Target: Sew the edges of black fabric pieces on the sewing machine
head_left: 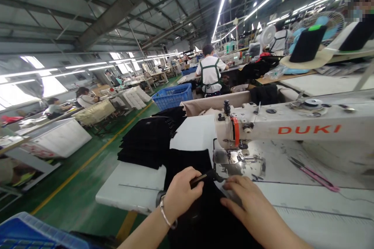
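The left hand (182,191) has its fingers closed on a zip (198,180), a narrow dark strip with brassy teeth, just in front of the machine's shiny metal plate (233,157). The right hand (248,198) has curved fingers over the edge of the cloth (188,159); whether they grip it, I cannot tell. This cloth is matt black and soft, draped flat under both hands and down toward the wearer.

Behind it lies a stack (146,134) of black pieces with uneven edges. The machine (263,122), glossy off-white with red lettering, fills the right side, pink-handled snips (317,175) lying before its arm. Beyond stand a fabric-lined bin (217,102) and a slatted blue basket (175,95), near a seated co-worker (210,72).

The surface (131,183) is pale and smooth, with printed ruler marks. A glossy green floor (82,186) with a yellow line (108,143) runs back beneath steel beams (125,4).
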